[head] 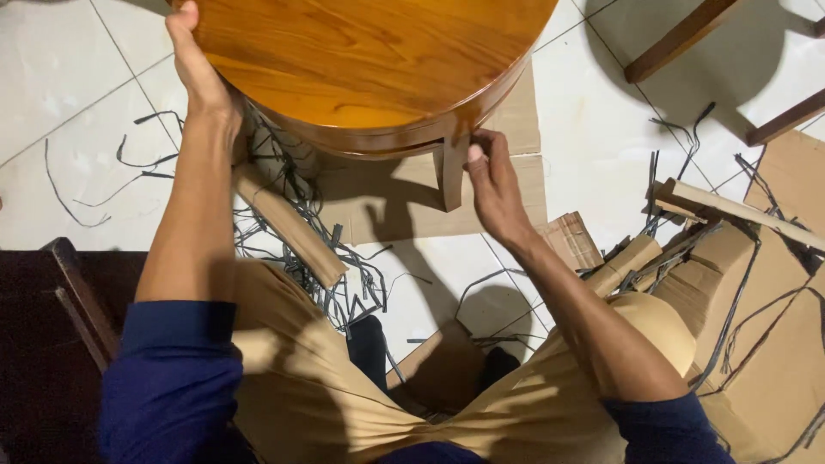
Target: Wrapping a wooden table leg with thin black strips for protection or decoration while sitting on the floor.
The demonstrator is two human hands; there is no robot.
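Fingers of the right hand (491, 182) pinch the short wooden leg (451, 176) that hangs down from the underside of the round wooden table (369, 60), just below its curved rim. That leg runs roughly straight toward the floor (593, 129), its long axis pointing down and a little toward the person, and it lies immediately to the left of the right fingertips, touching them. The right hand is clearly the nearer one to the leg.

The left hand (202, 73) is well apart from it, wrapped over the far left edge of the round top, thumb on the polished surface and the other fingers hidden behind the rim, so it is clenched on the table itself.

The table stands or leans over flattened cardboard (404, 206) spread on the white tiled floor, between the person's knees and the upper edge of the view. A loose wooden piece (288, 225) lies on the floor below the left forearm, among cut black straps (344, 275). More cardboard and a pale wooden slat (739, 210) sit at the right, and legs of another piece of furniture (687, 34) show in the upper right corner.
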